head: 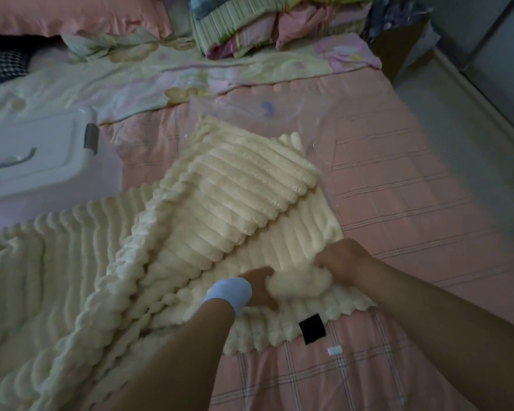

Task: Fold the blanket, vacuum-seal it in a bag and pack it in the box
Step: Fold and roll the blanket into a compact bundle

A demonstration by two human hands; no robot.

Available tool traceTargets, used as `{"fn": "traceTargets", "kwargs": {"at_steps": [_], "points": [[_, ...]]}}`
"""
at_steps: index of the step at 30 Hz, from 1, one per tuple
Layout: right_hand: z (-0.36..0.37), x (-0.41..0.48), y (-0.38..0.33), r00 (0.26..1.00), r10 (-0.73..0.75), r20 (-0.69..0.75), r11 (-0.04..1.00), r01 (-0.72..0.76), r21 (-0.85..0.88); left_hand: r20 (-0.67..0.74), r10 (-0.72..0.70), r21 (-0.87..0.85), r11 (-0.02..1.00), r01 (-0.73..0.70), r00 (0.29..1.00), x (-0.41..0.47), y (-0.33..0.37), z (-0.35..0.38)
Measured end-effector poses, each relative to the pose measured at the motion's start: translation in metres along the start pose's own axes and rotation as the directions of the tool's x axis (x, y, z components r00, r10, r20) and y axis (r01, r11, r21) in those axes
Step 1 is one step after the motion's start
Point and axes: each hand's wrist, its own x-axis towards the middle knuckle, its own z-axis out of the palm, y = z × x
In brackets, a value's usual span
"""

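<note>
A cream ribbed blanket [226,203] lies partly folded on the pink checked bed, with loose folds trailing to the lower left. A black tag [312,328] sits at its near edge. My left hand [258,287], with a white band at the wrist, and my right hand [343,259] both pinch a bunched-up part of the blanket between them. A clear vacuum bag [267,109] lies flat just beyond the blanket, partly under its far end. The white plastic storage box [36,155], lid on, stands at the left.
A stack of folded bedding [267,22] sits at the far side. A pink pillow [72,13] is at the top left. A cardboard box [398,46] stands off the bed's far right corner. A small white clip [335,350] lies near the black tag.
</note>
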Motion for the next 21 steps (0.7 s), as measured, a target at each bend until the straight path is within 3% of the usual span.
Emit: {"fn": "traceTargets", "kwargs": {"at_steps": [1,3,4,5,6,8,10,14,16,19,21], "points": [[0.004,-0.004,-0.002,0.98,0.068,0.185,0.997,-0.062,-0.039,0.186,-0.044,-0.07,0.996,0.058,0.982,-0.007,0.006,0.006],[0.004,-0.02,-0.007,0.82,0.151,0.552,0.988,-0.145,-0.055,0.465,-0.096,-0.118,0.979,0.169,0.88,-0.015,0.011,0.014],[-0.005,-0.029,-0.008,0.759,0.143,0.635,0.985,-0.174,-0.013,0.464,-0.087,-0.148,0.973,0.175,0.881,-0.016,0.011,0.014],[-0.018,-0.035,-0.011,0.733,0.133,0.667,0.98,-0.197,0.02,0.364,-0.058,-0.201,0.97,0.139,0.929,-0.017,0.008,0.007],[-0.027,-0.036,-0.013,0.759,0.1,0.643,0.977,-0.196,0.079,0.204,-0.026,-0.245,0.966,0.077,0.979,-0.017,0.005,-0.001],[-0.044,-0.025,-0.018,0.92,0.047,0.388,0.981,-0.116,0.154,-0.17,-0.004,-0.247,0.968,-0.039,0.985,-0.017,-0.005,-0.029],[-0.067,-0.012,-0.028,0.995,0.061,0.077,0.968,-0.078,0.24,-0.443,-0.028,-0.164,0.985,-0.05,0.896,-0.021,-0.023,-0.063],[-0.111,0.02,-0.066,0.979,0.057,-0.194,0.887,0.04,0.46,-0.776,-0.107,-0.068,0.994,0.086,0.622,-0.026,-0.077,-0.115],[-0.129,0.035,-0.091,0.956,0.027,-0.293,0.878,0.118,0.465,-0.803,-0.245,-0.151,0.966,0.211,0.543,-0.027,-0.112,-0.129],[-0.16,0.054,-0.127,0.912,-0.046,-0.407,0.887,0.225,0.404,-0.62,-0.485,-0.308,0.873,0.378,0.617,-0.02,-0.168,-0.14],[-0.181,0.069,-0.147,0.869,-0.092,-0.486,0.893,0.288,0.346,-0.458,-0.545,-0.434,0.827,0.359,0.702,-0.014,-0.196,-0.144]]}}
